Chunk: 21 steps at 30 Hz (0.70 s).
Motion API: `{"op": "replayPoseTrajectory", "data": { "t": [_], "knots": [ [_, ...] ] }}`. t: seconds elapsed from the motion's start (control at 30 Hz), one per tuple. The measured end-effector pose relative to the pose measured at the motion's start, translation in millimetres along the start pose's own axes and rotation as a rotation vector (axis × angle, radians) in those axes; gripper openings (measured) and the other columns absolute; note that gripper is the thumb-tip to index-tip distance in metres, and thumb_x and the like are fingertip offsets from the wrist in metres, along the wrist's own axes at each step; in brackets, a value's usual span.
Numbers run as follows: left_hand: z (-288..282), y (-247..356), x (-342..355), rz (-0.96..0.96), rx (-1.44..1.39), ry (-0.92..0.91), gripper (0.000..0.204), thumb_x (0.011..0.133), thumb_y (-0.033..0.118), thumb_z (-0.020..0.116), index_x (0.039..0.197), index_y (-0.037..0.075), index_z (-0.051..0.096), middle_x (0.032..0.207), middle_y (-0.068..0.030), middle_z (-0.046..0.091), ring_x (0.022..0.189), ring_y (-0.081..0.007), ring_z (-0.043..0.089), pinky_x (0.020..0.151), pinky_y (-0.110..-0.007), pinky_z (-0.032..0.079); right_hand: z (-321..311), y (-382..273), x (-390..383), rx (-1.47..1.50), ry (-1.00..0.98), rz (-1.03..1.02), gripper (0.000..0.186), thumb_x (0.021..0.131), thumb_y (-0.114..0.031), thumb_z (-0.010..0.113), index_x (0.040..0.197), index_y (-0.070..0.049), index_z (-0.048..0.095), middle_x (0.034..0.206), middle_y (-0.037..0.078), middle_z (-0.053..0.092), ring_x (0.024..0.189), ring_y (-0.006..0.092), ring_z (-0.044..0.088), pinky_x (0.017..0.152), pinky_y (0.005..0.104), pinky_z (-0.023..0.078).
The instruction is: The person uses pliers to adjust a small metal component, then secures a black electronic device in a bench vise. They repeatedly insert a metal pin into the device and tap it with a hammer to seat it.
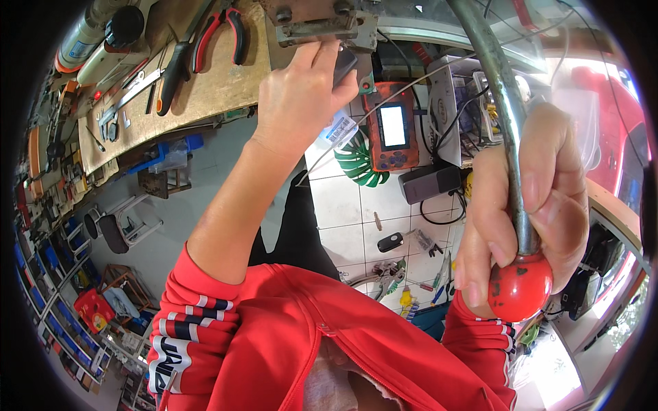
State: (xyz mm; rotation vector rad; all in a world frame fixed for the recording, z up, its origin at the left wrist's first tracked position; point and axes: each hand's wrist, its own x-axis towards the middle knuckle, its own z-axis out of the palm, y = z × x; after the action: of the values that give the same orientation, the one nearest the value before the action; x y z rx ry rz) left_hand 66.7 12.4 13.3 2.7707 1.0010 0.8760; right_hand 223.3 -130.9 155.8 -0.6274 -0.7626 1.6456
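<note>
My left hand (298, 96) has its fingers closed on a small dark object (345, 67) just under a rusty metal fixture (315, 20) at the top centre; its fingertips are partly hidden. My right hand (524, 195) wraps round a long steel lever (500, 89) at its red ball knob (519, 291). Left of my left hand, red-handled pliers (239, 38) and a black screwdriver (171, 79) lie on a wooden bench (205, 103).
An orange handheld device (401, 151) with a lit screen, a black box (430, 183), cables and a key fob (389, 242) sit beside scattered tools on a white tiled surface (339, 222). At the left are a stool (116, 233) and racks of blue bins (41, 288).
</note>
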Motion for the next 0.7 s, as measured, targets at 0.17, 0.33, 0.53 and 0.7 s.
{"op": "replayPoseTrajectory", "data": {
  "t": [0.17, 0.33, 0.53, 0.7],
  "knots": [
    [-2, 3, 0, -0.048, 0.017, -0.02, 0.034, 0.073, 0.027, 0.069, 0.1, 0.007, 0.065, 0.093, -0.0038, 0.064, 0.07, -0.0256, 0.064, 0.059, -0.034, 0.054, -3, 4, 4, 0.155, -0.035, -0.02, 0.009, 0.095, -0.007, 0.04, 0.093, -0.004, 0.032, 0.069, 0.017, 0.049, 0.054, 0.0333, 0.064, 0.054, 0.0396, 0.059],
    [0, 0, 1, 0.008, 0.009, 0.009, 0.038, 0.074, 0.03, 0.067, 0.101, 0.003, 0.064, 0.095, -0.0044, 0.06, 0.051, -0.0235, 0.062, 0.045, -0.033, 0.052, 2, -15, -4, -0.027, 0.05, 0.104, 0.01, 0.095, -0.007, 0.041, 0.093, -0.004, 0.032, 0.07, 0.017, 0.049, 0.054, 0.033, 0.064, 0.054, 0.039, 0.059],
    [-1, 3, 0, -0.05, 0.013, -0.018, 0.034, 0.073, 0.027, 0.069, 0.101, 0.006, 0.066, 0.095, -0.0042, 0.064, 0.072, -0.0254, 0.065, 0.06, -0.034, 0.055, 5, -9, -1, -0.043, 0.05, 0.045, 0.009, 0.094, -0.007, 0.042, 0.092, -0.004, 0.033, 0.068, 0.016, 0.05, 0.053, 0.0322, 0.064, 0.053, 0.0386, 0.058],
    [-1, 1, 1, -0.009, 0.014, -0.004, 0.037, 0.074, 0.029, 0.068, 0.101, 0.005, 0.065, 0.097, -0.004, 0.062, 0.059, -0.0232, 0.063, 0.051, -0.033, 0.053, 7, -3, 1, -0.069, 0.105, 0.0, 0.011, 0.092, -0.007, 0.044, 0.091, -0.004, 0.034, 0.065, 0.016, 0.05, 0.049, 0.0307, 0.063, 0.049, 0.0377, 0.057]
  ]
}}
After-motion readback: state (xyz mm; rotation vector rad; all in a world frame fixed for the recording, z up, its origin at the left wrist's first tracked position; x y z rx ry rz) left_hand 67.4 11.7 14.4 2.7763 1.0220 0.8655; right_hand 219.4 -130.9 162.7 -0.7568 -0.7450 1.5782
